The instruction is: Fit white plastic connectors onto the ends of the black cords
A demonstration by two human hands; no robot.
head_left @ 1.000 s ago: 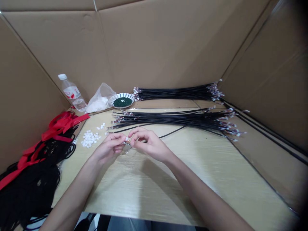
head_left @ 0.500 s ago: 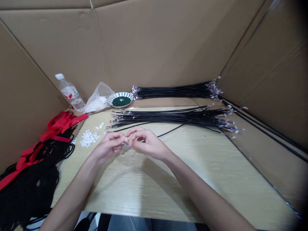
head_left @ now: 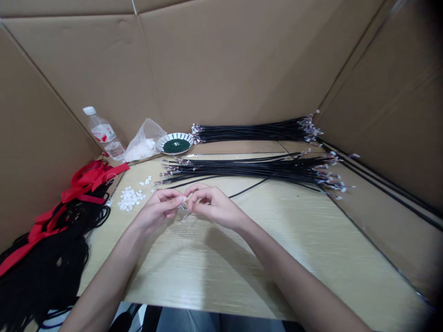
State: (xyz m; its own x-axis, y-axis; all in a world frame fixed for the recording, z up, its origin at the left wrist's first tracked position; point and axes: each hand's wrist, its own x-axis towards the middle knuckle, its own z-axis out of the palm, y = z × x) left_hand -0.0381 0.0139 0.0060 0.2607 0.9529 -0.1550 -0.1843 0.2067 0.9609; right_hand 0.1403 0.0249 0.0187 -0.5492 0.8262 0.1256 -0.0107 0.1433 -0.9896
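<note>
Left hand (head_left: pixel 159 208), right hand (head_left: pixel 212 206) working small wire end (head_left: pixel 183 205) at midline, both grips pinched on it, held above worktop (head_left: pixel 214 272). Open room nearside and right. White connectors (head_left: pixel 129 199) just left; black cable bundle (head_left: pixel 249 169) just beyond hands.

Black cables (head_left: pixel 249 168) ahead of hands (head_left: pixel 161 208); white plastic bits (head_left: pixel 130 199) L.
</note>
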